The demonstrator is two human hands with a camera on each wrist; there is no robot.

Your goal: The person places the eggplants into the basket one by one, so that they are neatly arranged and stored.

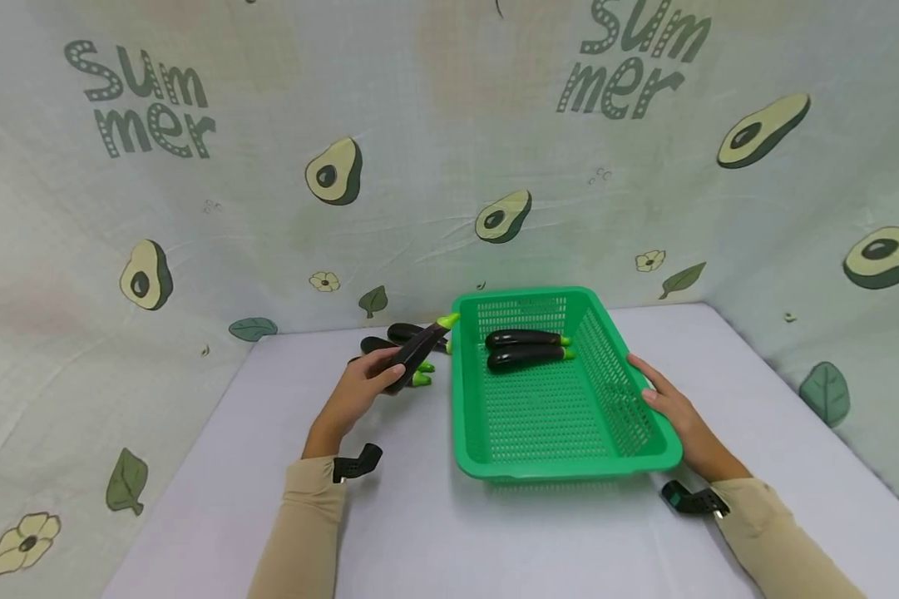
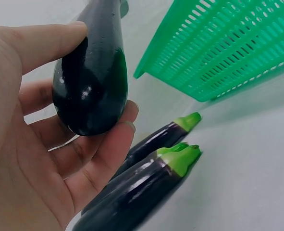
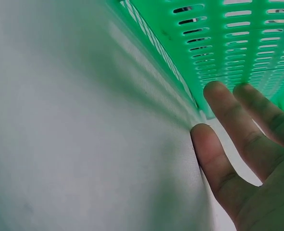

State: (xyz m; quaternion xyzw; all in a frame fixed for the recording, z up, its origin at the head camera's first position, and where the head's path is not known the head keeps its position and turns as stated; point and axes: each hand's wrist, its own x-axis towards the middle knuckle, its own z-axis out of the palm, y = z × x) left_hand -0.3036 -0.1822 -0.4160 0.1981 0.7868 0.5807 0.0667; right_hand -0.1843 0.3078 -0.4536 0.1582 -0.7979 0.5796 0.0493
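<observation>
In the head view my left hand (image 1: 361,389) holds a dark, glossy eggplant (image 1: 417,358), its green stem end pointing up toward the basket's left rim. The left wrist view shows the thumb and fingers around the eggplant's rounded end (image 2: 91,91). Below that hand, several more eggplants (image 2: 142,187) lie on the table. To the right stands a green perforated plastic basket (image 1: 467,433) with two eggplants (image 1: 527,358) side by side in it. My right hand (image 1: 677,416) grips the basket's right rim, thumb on top and fingers (image 3: 223,106) against the outer wall.
A pale cloth covers the table (image 1: 419,532). Behind it hangs a light curtain (image 1: 419,249) printed with avocados, leaves and lettering, close to the table's back edge. Both wrists carry black straps with small cameras (image 1: 359,462).
</observation>
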